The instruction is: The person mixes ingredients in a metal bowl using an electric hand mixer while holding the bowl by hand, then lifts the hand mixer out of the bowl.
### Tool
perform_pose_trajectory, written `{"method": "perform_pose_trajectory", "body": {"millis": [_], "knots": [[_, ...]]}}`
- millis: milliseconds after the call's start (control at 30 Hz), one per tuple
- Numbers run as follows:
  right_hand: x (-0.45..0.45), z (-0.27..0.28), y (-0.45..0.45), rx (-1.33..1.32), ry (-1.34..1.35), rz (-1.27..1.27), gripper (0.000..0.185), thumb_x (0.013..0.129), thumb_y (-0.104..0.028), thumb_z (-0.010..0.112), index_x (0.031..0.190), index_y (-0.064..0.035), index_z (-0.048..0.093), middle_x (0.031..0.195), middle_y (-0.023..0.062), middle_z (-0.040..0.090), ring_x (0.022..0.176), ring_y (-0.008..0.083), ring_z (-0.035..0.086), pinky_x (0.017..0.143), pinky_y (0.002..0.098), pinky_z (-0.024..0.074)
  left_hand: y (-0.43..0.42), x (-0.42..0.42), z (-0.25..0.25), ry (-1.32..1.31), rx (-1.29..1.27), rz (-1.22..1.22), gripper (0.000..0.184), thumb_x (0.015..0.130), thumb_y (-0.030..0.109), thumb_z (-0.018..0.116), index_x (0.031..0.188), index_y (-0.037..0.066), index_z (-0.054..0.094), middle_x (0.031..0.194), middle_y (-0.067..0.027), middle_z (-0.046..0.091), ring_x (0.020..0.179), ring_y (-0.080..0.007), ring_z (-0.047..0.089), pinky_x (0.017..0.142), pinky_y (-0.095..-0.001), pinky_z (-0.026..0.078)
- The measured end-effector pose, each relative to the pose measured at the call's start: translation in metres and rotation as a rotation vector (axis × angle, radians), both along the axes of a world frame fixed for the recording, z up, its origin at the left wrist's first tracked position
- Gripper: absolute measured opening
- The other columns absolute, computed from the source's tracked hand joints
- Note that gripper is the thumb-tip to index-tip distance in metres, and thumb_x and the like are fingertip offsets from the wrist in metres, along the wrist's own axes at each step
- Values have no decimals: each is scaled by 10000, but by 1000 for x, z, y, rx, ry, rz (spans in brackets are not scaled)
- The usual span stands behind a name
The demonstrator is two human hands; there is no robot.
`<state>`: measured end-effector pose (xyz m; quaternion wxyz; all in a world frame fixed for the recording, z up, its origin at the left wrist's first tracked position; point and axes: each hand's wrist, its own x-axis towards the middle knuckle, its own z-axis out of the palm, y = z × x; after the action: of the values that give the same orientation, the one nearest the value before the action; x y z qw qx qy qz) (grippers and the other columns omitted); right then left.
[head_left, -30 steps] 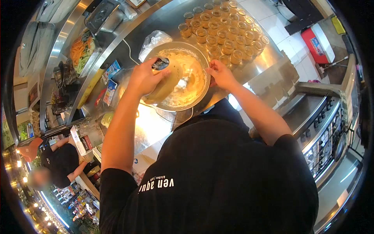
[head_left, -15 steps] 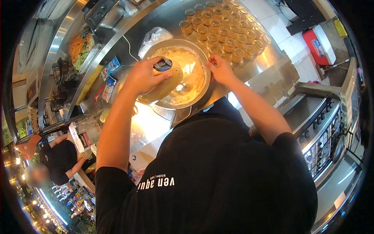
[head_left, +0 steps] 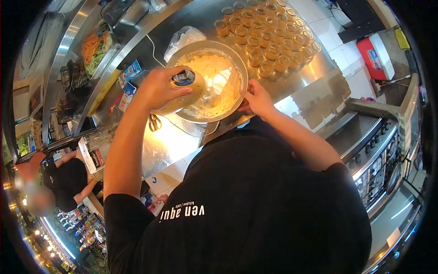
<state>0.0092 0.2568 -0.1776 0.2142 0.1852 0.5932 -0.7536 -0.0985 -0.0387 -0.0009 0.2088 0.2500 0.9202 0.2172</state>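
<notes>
A hand mixer (head_left: pixel 194 92) with a dark top is gripped in my left hand (head_left: pixel 157 90), its body tilted over the left part of a large round metal bowl (head_left: pixel 244 64). Inside the bowl lies a creamy, pale yellow mixture (head_left: pixel 229 82), and the beaters reach into it, partly hidden by glare and the mixer body. On the bowl's right rim my right hand (head_left: pixel 258 100) is closed, thumb and fingers holding the edge. The bowl is over the steel table (head_left: pixel 200 20). A pale cord hangs below the bowl.
Many glass jars with brown contents (head_left: pixel 272 50) stand beyond the bowl to the right. A clear plastic bag (head_left: pixel 185 40) lies behind it. Cut vegetables (head_left: pixel 96 50) sit at the left. Another person (head_left: pixel 66 182) holds a box at lower left. A stove (head_left: pixel 376 164) is on the right.
My left hand and the mixer have shifted left within the view. My right hand has moved slightly lower along the bowl's right rim. The bowl's near side sits a little higher in view.
</notes>
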Motion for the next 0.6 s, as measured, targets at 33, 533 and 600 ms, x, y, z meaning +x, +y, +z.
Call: {"method": "perform_pose_trajectory", "body": {"millis": [33,533,600], "knots": [[-3,0,0,-2,3,-3,221,1037,-104,624,1187,-28,481,912,104,626,682,204,712,590,365,657,-6,2,0,3,-2,-3,614,827,378,886,1350,115,700,1104,-189,779,960,-324,775,872,-394,579],[-46,-3,-31,-46,-109,-59,166,814,-50,686,806,-110,531,779,26,587,658,180,596,461,348,479,-35,70,4,81,89,398,552,842,404,868,1309,158,707,1019,-156,792,912,-356,763,809,-427,591],[-45,1,-47,0,-83,-39,169,815,-61,690,803,-120,532,796,28,603,629,177,603,444,349,489,-44,74,20,119,-5,372,534,840,381,868,1292,145,711,1012,-159,791,927,-358,764,828,-424,590]]}}
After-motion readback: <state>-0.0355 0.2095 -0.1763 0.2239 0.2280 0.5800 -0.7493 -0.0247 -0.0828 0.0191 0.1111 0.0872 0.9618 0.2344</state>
